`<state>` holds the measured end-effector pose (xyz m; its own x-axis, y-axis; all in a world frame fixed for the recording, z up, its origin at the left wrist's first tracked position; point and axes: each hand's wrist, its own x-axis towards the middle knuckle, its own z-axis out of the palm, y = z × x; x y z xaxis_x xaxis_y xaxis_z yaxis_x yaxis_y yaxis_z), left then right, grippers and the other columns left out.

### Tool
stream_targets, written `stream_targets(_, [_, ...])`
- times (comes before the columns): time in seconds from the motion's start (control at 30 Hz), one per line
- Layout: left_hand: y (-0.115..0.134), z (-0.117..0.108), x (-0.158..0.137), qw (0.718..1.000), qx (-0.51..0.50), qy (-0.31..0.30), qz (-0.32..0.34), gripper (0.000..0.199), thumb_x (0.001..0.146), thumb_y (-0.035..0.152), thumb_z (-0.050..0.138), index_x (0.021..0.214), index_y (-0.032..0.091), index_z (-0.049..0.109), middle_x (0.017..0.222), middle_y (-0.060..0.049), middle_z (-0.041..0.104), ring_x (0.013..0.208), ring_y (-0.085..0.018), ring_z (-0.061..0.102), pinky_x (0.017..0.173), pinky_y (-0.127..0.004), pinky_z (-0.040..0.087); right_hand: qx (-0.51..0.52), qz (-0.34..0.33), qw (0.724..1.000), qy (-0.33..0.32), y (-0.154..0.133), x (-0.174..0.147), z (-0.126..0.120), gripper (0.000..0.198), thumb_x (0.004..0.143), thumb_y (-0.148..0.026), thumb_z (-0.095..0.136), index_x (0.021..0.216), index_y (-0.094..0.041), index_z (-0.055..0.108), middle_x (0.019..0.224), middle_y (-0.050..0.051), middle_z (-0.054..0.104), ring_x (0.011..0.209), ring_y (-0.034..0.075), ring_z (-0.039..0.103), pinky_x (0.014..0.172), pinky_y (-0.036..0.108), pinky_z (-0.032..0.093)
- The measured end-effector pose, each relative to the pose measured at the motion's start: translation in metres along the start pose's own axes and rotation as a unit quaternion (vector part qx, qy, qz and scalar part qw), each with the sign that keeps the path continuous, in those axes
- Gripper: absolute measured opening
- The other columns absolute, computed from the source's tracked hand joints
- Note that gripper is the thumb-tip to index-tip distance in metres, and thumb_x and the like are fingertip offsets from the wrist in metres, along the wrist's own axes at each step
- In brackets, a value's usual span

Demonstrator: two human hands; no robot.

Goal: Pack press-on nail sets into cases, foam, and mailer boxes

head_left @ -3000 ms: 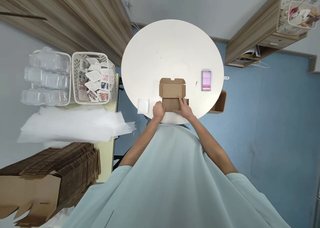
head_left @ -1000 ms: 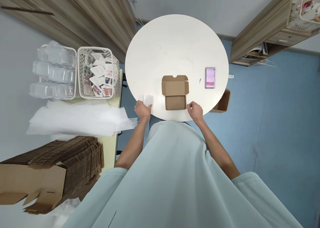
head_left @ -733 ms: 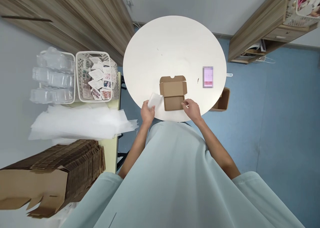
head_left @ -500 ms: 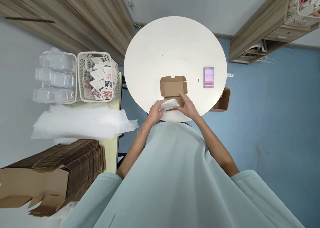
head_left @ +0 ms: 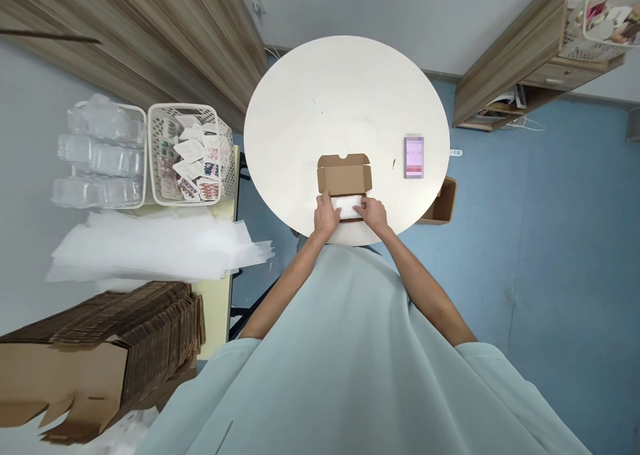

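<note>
On the near part of the round white table, a small brown cardboard box point(head_left: 345, 179) stands with its lid folded back, away from me. Inside its tray lies a white wrapped packet point(head_left: 349, 207); the wrap hides what it contains. At the box's left end is my left hand point(head_left: 326, 218), closed, its thumb on the packet and its fingers along the box side. My right hand point(head_left: 375, 215) is closed at the right end, with thumb and fingers on the packet's other end.
A phone with a blurred screen point(head_left: 414, 156) lies to the right on the round table point(head_left: 345, 95). Left, a side table carries a basket of small cards point(head_left: 193, 155), clear plastic trays point(head_left: 100, 152), white sheets point(head_left: 150, 245) and stacked flat cardboard boxes point(head_left: 135, 335). An open carton point(head_left: 443, 203) stands below right.
The white packet has gone from being held tilted above the box to lying level in its tray. My left hand moved right to the box's left end, and the right hand came down nearer me.
</note>
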<state>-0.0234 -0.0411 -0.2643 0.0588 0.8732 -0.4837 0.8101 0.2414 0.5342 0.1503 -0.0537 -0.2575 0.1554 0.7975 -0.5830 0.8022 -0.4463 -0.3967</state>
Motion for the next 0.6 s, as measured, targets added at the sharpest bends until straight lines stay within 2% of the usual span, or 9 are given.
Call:
stream_targets(0.2, [0.004,0.011,-0.003,0.992,0.120,-0.028,0.006,0.073,0.103,0.019,0.060,0.170,0.017,0.031,0.157,-0.024,0.052,0.111,-0.037,0.078,0.092,-0.047,0.062,-0.113,-0.001,0.993,-0.038,-0.006,0.004,0.012,0.018,0.108,-0.034,0.062,0.099,-0.022,0.071,0.104,0.013,0.079,0.098,0.029,0.072,0.076,0.034,0.049])
stream_targets(0.33, [-0.001,0.014,-0.003,0.986,0.160,-0.041,0.018,0.072,0.102,0.013,0.053,0.171,0.018,0.033,0.158,-0.023,0.052,0.107,-0.035,0.079,0.087,-0.044,0.062,-0.128,-0.008,0.989,-0.071,-0.007,0.002,0.013,0.015,0.107,-0.032,0.064,0.105,-0.020,0.073,0.113,0.015,0.080,0.107,0.030,0.073,0.083,0.035,0.053])
stream_targets(0.43, [-0.007,0.009,-0.005,0.987,0.155,-0.037,0.033,0.067,0.102,0.013,0.051,0.168,0.019,0.039,0.157,-0.021,0.054,0.107,-0.033,0.078,0.088,-0.043,0.062,-0.102,-0.010,0.991,-0.080,-0.004,0.000,0.006,0.014,0.106,-0.031,0.066,0.102,-0.021,0.074,0.109,0.014,0.081,0.108,0.030,0.074,0.087,0.035,0.054])
stream_targets(0.5, [-0.012,0.002,-0.005,0.991,0.121,-0.008,0.047,0.060,0.105,0.018,0.052,0.164,0.020,0.045,0.153,-0.020,0.057,0.110,-0.032,0.077,0.090,-0.043,0.063,-0.054,-0.018,0.997,-0.047,0.001,0.000,-0.003,0.016,0.107,-0.032,0.063,0.103,-0.022,0.075,0.107,0.011,0.082,0.107,0.029,0.075,0.089,0.036,0.055])
stream_targets(0.6, [-0.019,-0.013,0.006,0.996,0.025,0.065,0.055,0.052,0.107,0.022,0.051,0.159,0.020,0.050,0.147,-0.018,0.060,0.114,-0.030,0.075,0.098,-0.043,0.062,0.041,-0.026,0.997,0.057,0.013,0.009,-0.019,0.023,0.109,-0.035,0.056,0.116,-0.022,0.074,0.115,0.010,0.082,0.106,0.028,0.076,0.096,0.039,0.056])
